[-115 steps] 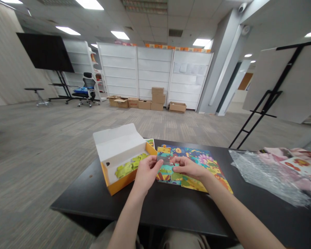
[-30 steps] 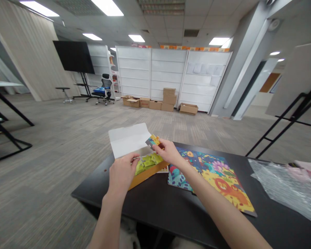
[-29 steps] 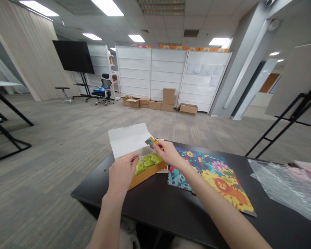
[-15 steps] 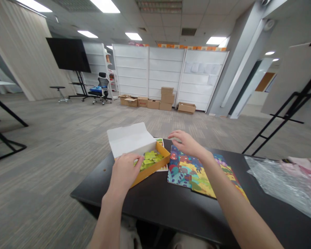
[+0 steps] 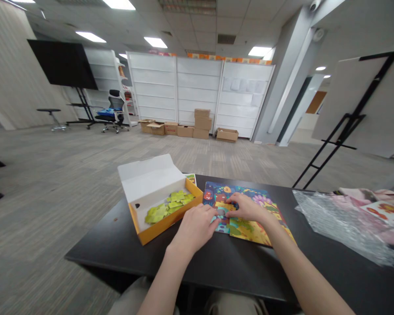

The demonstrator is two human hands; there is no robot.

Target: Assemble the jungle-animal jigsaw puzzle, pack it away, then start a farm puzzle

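A colourful jigsaw puzzle (image 5: 249, 218) lies flat on the black table (image 5: 216, 262). Left of it stands an orange box (image 5: 157, 225) with its white lid open and several green puzzle pieces (image 5: 169, 205) inside. My left hand (image 5: 195, 225) rests at the puzzle's near left corner with its fingers curled down. My right hand (image 5: 248, 209) lies on the puzzle beside it. The fingertips of both hands meet on a greyish puzzle piece (image 5: 221, 213) at the puzzle's left part.
Crumpled clear plastic wrap (image 5: 341, 223) and pink printed sheets (image 5: 381, 205) lie at the table's right. A small leaflet (image 5: 191, 178) peeks out behind the box. A black easel with a white board (image 5: 341, 127) stands to the right. The table's near edge is close to my lap.
My right hand dropped a colourful piece into the box and came back onto the puzzle. My left hand left the box's front wall and moved right to the puzzle's corner.
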